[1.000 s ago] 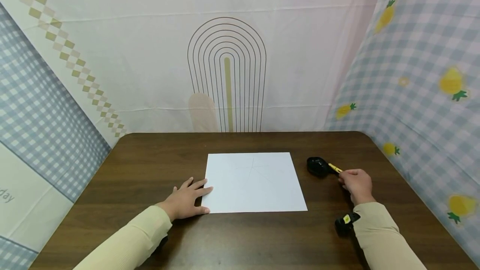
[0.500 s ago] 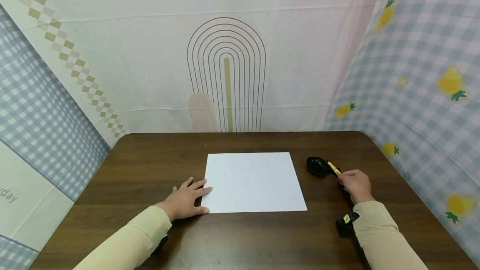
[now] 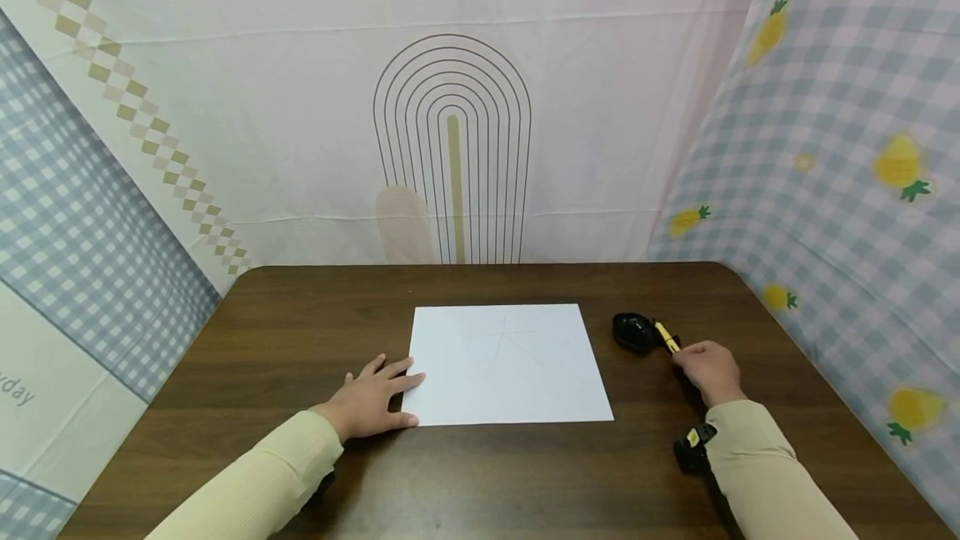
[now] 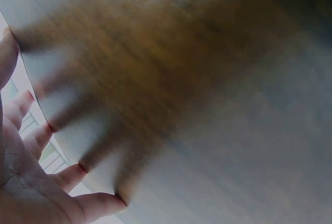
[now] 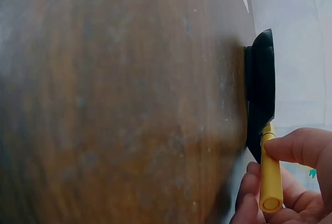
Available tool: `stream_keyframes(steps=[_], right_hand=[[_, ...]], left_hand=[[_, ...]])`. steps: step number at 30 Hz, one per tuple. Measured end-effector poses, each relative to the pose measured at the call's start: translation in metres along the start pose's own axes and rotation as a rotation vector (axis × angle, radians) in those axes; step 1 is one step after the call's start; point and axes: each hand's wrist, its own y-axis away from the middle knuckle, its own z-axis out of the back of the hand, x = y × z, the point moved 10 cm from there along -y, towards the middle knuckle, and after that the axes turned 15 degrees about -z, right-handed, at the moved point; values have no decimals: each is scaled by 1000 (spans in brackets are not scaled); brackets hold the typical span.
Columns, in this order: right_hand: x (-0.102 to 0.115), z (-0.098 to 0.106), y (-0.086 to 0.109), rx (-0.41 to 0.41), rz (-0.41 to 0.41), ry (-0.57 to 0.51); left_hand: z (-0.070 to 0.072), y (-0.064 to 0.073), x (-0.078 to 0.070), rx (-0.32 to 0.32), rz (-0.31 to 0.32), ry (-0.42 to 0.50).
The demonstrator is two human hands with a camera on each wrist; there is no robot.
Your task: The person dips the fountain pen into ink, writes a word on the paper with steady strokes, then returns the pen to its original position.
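Note:
A white sheet of paper (image 3: 517, 382) with thin faint lines lies on the brown table (image 3: 525, 482). My left hand (image 3: 369, 402) rests at its left edge with fingers spread, thumb and fingertips touching the paper; the left wrist view shows this hand (image 4: 31, 182) from the palm side. My right hand (image 3: 712, 369) pinches a yellow pen-like stick (image 5: 271, 175) between thumb and fingers, right of the paper. The stick's far end meets a black rounded object (image 3: 634, 332) on the table, whose narrow part (image 5: 256, 136) lies beside it. Whether the stick rests in it, I cannot tell.
A black wrist camera (image 3: 692, 450) hangs by the right sleeve (image 3: 765, 465). Behind the table hangs a pale patterned cloth (image 3: 600, 123). Checked cloths stand at both sides, the right one (image 3: 825, 190) close to the table's right edge.
My right hand has shifted slightly left, and the yellow stick has turned a little steeper in its grip. The left hand and the paper stay in place.

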Motion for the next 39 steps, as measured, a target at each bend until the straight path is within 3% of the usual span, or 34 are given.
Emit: stream_keyframes(steps=[28, 39], right_hand=[[4, -6, -1, 35, 31, 109], [7, -6, -2, 10, 45, 110]], left_hand=[[-1, -1, 2, -4, -4, -5], [0, 0, 0, -3, -5, 14]])
